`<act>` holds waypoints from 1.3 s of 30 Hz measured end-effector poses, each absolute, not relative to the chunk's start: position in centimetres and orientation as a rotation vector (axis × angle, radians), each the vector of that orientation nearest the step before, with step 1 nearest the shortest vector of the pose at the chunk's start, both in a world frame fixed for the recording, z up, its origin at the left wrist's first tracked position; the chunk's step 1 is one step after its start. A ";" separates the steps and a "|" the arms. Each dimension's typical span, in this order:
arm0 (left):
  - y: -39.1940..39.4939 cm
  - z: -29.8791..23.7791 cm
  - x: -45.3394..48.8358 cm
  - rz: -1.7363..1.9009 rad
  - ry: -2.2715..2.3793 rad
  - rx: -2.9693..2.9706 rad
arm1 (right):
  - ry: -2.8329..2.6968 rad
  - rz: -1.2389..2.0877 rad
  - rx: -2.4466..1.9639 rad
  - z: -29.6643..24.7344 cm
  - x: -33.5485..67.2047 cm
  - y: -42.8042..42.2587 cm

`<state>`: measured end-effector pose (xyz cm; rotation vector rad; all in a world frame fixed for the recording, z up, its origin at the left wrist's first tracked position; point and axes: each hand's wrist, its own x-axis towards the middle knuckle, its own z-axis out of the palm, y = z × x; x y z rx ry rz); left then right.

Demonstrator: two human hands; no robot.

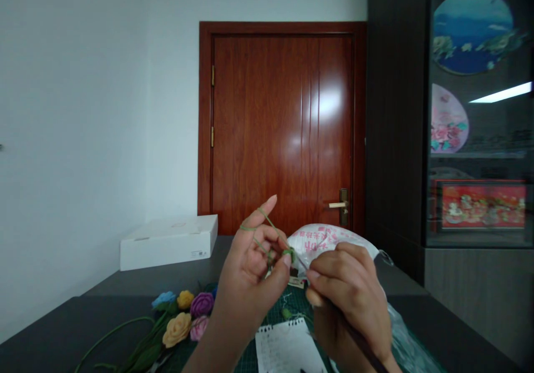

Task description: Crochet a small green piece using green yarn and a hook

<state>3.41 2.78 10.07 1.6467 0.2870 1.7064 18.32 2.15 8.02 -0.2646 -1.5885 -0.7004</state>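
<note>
1. Two bare hands work close together above the table, both closed on something. The left hand [250, 267] is raised with its index finger extended, and green yarn [267, 231] is looped over that finger and across the others. That routing probably keeps the strand taut.
2. The right hand [346, 298] is curled firmly around a dark-handled crochet hook [303, 263]. The handle runs down past the wrist, and the tip points toward the left fingers, where the yarn is within easy reach.
3. A small green crocheted piece [289, 255] sits at the hook's tip, apparently pinched by the left fingertips. Its stitches are too small to make out. Holding it high likely keeps the working loops in view.
4. Landmark: a green cutting mat [271, 314] lies directly beneath the hands. On it are a spiral notepad [287, 351] with handwritten notes, near the viewer's edge, and a small green crocheted scrap [286, 313]. The notes sit where a downward glance finds them.
5. Just left of the mat, finished crocheted flowers [179, 317] in yellow, purple, pink and blue lie with long green stems. Beyond the mat are a white plastic bag [321, 239] with pink print and, farther off, a white box [169, 243] on the dark table [50, 328].
</note>
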 end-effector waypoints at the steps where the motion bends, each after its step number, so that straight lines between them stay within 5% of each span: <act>1: 2.9 10.0 3.4 1.727 0.281 1.671 | -1.578 -0.612 -0.236 8.1 18.4 2.1; 12: 1.6 10.4 2.8 1.439 0.163 1.523 | -1.350 0.873 -0.134 9.1 17.4 2.9; 15: 1.2 10.8 3.0 1.458 0.183 1.474 | -1.384 0.757 -0.077 8.8 16.8 3.2; 20: 0.5 10.7 4.0 1.585 0.297 1.334 | -1.486 -0.187 -0.258 8.0 17.5 3.1; 23: 0.7 10.2 4.4 1.377 0.218 1.203 | -1.453 -0.454 -0.203 7.4 18.0 3.3; 32: 1.5 10.1 3.8 1.083 -0.038 1.066 | -1.163 0.381 0.053 7.7 16.0 3.3; 39: 2.1 9.9 3.8 1.195 0.013 1.256 | -1.230 0.678 0.029 8.6 16.6 3.1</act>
